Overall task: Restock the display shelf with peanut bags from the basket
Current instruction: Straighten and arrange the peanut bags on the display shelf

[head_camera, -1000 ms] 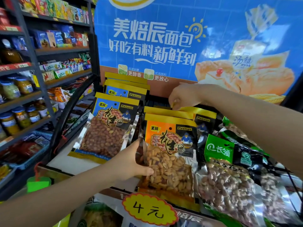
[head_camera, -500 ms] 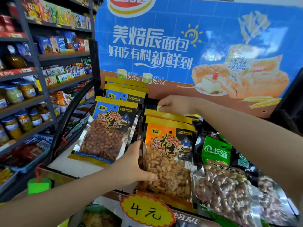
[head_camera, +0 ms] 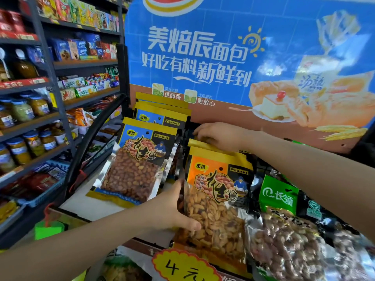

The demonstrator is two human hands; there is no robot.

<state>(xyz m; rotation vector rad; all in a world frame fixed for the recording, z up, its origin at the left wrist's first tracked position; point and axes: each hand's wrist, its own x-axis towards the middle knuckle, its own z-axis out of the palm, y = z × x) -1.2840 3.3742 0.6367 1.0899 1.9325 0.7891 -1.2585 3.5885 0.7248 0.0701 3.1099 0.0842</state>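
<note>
- At the front of the display shelf [head_camera: 129,201], the left hand [head_camera: 172,211] gripped the lower left edge of the orange peanut bag [head_camera: 218,201], thumb across its clear window, the other fingers hidden behind the pack.
- That bag stood upright at the head of a row of yellow-topped packs.
- Further back, the right hand [head_camera: 219,135] rested on the top edges of the bags behind it, fingers curled down over the yellow strips; whether they pinched one could not be told.
- To the left, a blue peanut bag [head_camera: 138,165] leaned tilted, with more blue-labelled packs [head_camera: 160,116] stacked behind it.
- To the right lay green-labelled nut bags [head_camera: 280,201].
- Below, a yellow price tag [head_camera: 182,267] read "4元".
- Behind everything rose a blue bread poster [head_camera: 243,57].
</note>
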